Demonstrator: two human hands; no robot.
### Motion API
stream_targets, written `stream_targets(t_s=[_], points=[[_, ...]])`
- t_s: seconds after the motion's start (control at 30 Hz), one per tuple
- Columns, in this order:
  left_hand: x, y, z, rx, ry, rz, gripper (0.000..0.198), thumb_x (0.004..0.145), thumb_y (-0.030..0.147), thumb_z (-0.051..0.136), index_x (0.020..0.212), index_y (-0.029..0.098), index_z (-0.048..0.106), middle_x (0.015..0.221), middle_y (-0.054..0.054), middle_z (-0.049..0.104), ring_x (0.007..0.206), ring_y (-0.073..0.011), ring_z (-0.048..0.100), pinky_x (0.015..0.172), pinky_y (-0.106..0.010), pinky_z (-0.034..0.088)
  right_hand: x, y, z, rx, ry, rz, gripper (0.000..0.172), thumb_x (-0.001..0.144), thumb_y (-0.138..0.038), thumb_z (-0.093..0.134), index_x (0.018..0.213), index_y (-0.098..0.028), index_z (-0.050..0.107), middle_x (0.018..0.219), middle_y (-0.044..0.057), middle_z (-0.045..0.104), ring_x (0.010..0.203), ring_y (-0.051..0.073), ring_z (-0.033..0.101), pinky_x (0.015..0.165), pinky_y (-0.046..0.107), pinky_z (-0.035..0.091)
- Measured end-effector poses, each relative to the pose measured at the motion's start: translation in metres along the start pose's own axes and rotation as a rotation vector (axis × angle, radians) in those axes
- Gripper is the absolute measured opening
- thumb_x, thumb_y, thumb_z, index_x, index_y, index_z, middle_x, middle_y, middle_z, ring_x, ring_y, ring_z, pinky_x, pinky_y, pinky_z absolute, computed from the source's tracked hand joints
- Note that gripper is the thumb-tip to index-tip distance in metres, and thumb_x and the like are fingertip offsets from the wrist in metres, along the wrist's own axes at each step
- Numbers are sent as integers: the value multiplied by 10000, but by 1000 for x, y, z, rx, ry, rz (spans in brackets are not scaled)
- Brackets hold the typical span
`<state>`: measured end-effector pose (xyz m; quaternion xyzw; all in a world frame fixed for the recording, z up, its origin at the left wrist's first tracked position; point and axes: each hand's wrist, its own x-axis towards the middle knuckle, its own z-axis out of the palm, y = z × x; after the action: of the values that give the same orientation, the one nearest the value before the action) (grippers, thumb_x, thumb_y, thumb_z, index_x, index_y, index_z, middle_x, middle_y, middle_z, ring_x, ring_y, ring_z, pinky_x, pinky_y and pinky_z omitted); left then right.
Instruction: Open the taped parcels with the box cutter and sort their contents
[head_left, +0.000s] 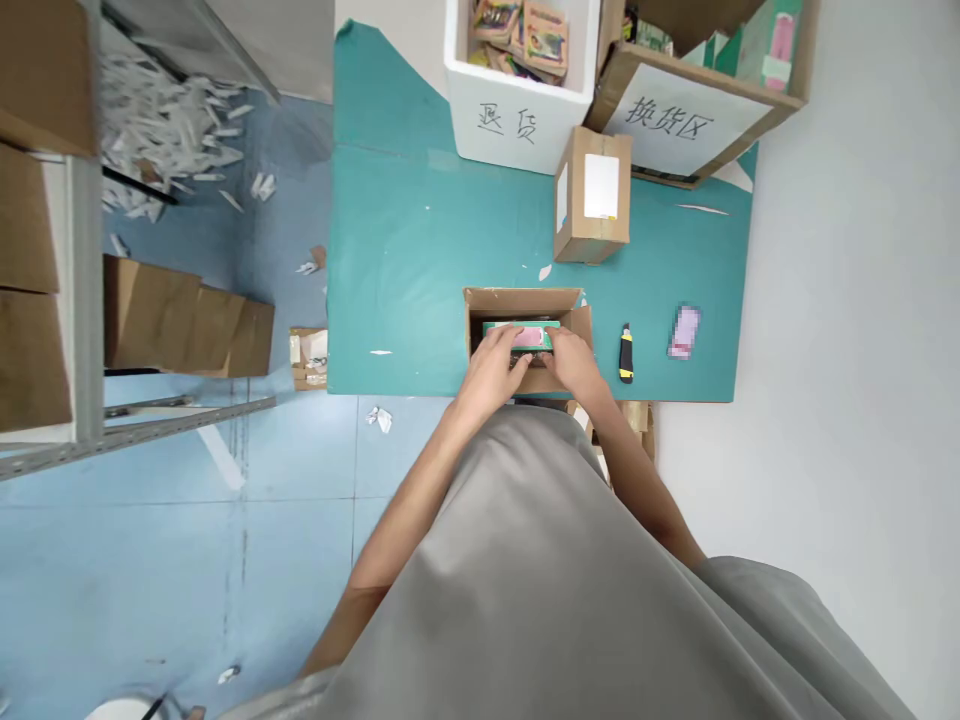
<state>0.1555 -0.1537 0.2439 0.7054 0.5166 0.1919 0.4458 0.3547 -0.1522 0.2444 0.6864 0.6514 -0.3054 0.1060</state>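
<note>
An open cardboard box [521, 300] sits at the near edge of a teal table [405, 250]. Inside it lies a flat green and pink packet [534, 336]. My left hand [491, 365] and my right hand [574, 362] both reach into the box, fingers curled on the packet from either side. A yellow and black utility knife [625, 354] lies just right of the box, and a small pink object [684, 332], blurred, lies further right.
A sealed cardboard parcel [592, 195] with a white label stands behind the open box. A white bin [517, 120] of colourful packets and a labelled cardboard tray [686, 115] stand at the table's far edge. Flattened cartons [187, 320], metal shelving [82, 280] and paper scraps [165, 130] lie left.
</note>
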Motion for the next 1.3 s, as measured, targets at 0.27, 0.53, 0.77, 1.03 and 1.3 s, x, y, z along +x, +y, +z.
stream_targets(t_s=[0.27,0.53,0.77,1.03,1.3], points=[[34,-22,36,317,-101,-175,668,968,55,660,1628,54,560,1724,-324,520,1670,-446,491,1386,-600,414,51,-5,27,-252,-47,-43,605,1040,23,540,1638,-50,598,1575,303,667,1456,355,628,1139,432,595],[30,-27,32,202,-99,-445,989,910,122,812,1781,99,343,1856,-348,318,1729,-495,412,1403,-636,379,43,-3,20,-278,0,-121,641,1046,69,429,1667,-36,551,1584,289,640,1447,326,622,1095,392,628],[11,-16,2,-128,138,-315,1064,948,292,868,1833,199,285,1881,-257,357,1767,-418,369,1415,-601,397,-20,9,-25,-98,190,-141,769,1022,-26,562,1772,-146,442,1686,232,583,1487,359,582,1062,427,666],[24,10,-23,-805,285,-273,951,869,590,979,1657,293,538,1775,-233,542,1605,-405,609,1262,-599,584,-33,30,-39,773,283,25,717,890,-506,895,1524,-220,721,1234,101,834,982,299,793,916,491,717],[10,26,-3,-1165,-24,-374,754,752,406,1086,1401,269,727,1383,-117,805,1263,-303,813,1130,-541,697,-46,6,-36,1434,232,121,938,714,-692,995,1453,-250,622,1094,63,867,892,237,805,643,321,710]])
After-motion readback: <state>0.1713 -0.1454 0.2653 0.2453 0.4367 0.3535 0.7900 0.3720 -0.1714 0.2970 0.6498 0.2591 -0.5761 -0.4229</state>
